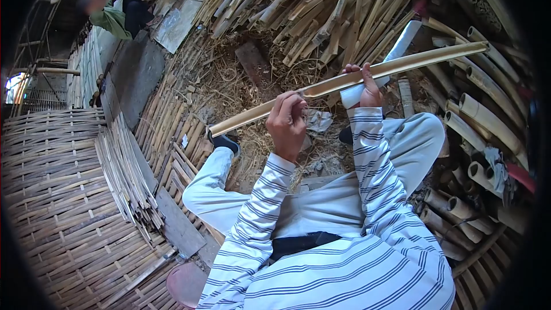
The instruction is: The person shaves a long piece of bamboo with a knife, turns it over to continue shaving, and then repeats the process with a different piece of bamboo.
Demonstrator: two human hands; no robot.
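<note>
A long split bamboo piece [402, 65], its pale hollow side showing, lies slantwise across in front of me, from my left foot up to the right. My left hand [287, 123] is closed at its middle, fingers curled and fingertips at the lower edge. Farther right, my right hand [367, 89] grips the same piece, thumb up over its face. Behind the bamboo runs a white-wrapped rod [403, 39] with a reddish end; its near end sits right beside my right hand, partly hidden by the piece.
Split bamboo strips [321, 0] are heaped ahead. Shavings [229, 83] cover the ground between my legs. Cut bamboo tubes [476, 115] are stacked at my right. A woven bamboo panel [57, 195] lies left, with a bundle of thin strips [126, 172]. Another person [115, 20] sits at the far left.
</note>
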